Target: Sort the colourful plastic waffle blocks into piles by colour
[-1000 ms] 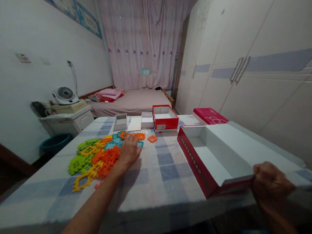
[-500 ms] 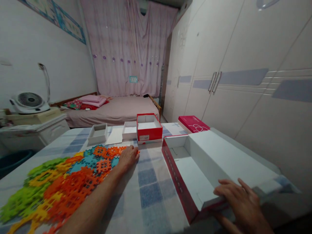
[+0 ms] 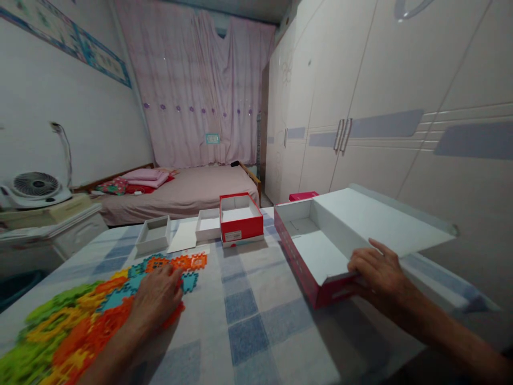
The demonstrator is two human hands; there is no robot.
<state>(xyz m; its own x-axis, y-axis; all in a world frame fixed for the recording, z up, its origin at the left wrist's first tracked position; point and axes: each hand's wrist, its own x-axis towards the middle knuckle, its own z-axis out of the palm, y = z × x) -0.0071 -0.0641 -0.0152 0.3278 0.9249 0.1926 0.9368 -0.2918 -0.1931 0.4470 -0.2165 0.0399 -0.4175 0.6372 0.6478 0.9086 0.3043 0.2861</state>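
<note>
Box (image 3: 316, 251) red outside, white inside; white-lined lid (image 3: 382, 219) tilted open.

From the near edge of the table (image 3: 250, 342), I see a passage for a hand between the pieces (image 3: 88, 307) and the open box (image 3: 296, 264); farther, the red box (image 3: 242, 228) blocks the way. Toward the right edge, the raised lid (image 3: 380, 216) is an obstacle.

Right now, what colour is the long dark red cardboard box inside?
The box is white inside; the head view shows it.
</note>
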